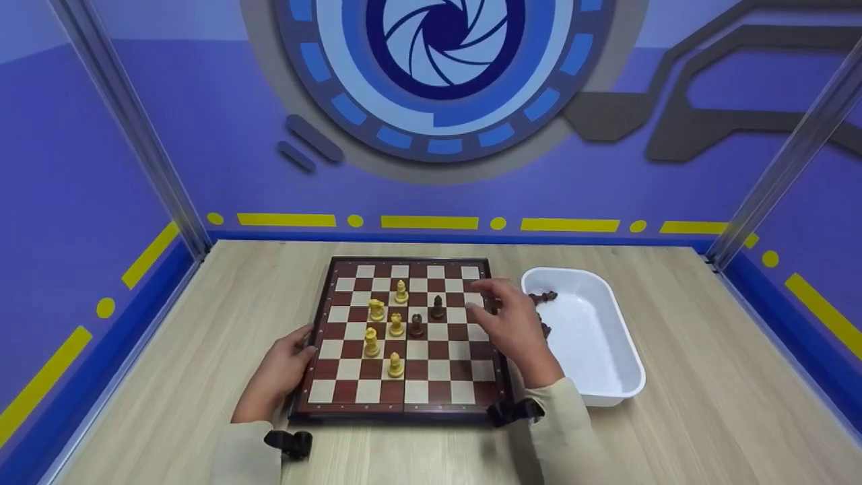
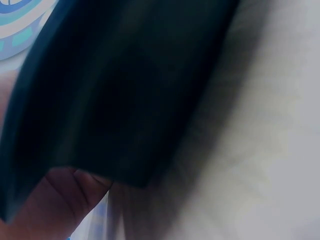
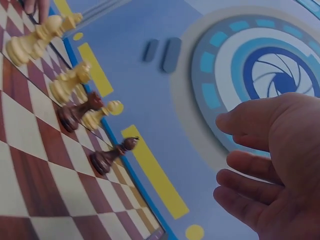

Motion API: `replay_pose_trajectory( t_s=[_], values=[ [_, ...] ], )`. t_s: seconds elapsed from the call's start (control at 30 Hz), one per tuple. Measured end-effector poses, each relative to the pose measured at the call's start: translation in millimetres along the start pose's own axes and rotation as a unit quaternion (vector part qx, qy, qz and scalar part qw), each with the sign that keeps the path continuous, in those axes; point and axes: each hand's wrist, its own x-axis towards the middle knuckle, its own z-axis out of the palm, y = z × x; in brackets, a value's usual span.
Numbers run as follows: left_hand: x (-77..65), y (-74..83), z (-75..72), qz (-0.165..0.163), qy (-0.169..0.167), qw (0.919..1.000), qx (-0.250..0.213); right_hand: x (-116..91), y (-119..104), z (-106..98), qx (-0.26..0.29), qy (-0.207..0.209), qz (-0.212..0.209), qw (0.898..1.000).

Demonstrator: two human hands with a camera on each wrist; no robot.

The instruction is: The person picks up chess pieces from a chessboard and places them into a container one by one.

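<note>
A brown-and-cream chessboard point(image 1: 421, 391) lies on the table with several light chess pieces point(image 1: 371, 342) upright on it. Two dark pieces stand among them: a bishop point(image 1: 438, 308) and a piece with a notched top point(image 1: 417, 326). At the board's left edge, my left hand point(image 1: 279, 364) holds the rim with thumb and fingers; the board's dark side point(image 2: 120, 100) fills much of the left wrist view. My right hand point(image 1: 515, 330) hovers over the right edge, thumb and fingers apart and holding nothing. In the right wrist view, the dark bishop point(image 3: 112, 156) stands beyond the fingertips.
A white plastic tray point(image 1: 623, 337) stands right of the board, with dark chess pieces point(image 1: 544, 296) at its left side, partly behind my right hand. Purple walls point(image 1: 431, 195) and metal posts point(image 1: 135, 128) enclose the wooden table point(image 1: 700, 377).
</note>
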Motion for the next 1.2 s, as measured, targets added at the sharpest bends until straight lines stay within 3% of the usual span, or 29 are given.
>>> replay_pose_trajectory(
  t_s=[0.33, 0.53, 1.0, 1.2],
  values=[
    [-0.2, -0.2, -0.5, -0.002, -0.001, 0.9999, 0.014, -5, -9, 19, 0.008, -0.024, -0.052, 0.998],
    [-0.8, 0.6, -1.1, -0.014, -0.007, 0.9998, -0.009, -10, -12, 29, -0.012, -0.038, -0.08, 0.996],
    [-0.8, 1.4, -0.9, 0.004, 0.001, 0.9999, 0.013, -22, -24, 52, -0.03, -0.105, -0.096, 0.989],
    [1.7, -0.6, -0.7, 0.006, 0.003, 0.9997, -0.022, -25, -26, 61, 0.009, -0.134, -0.094, 0.986]
  ],
)
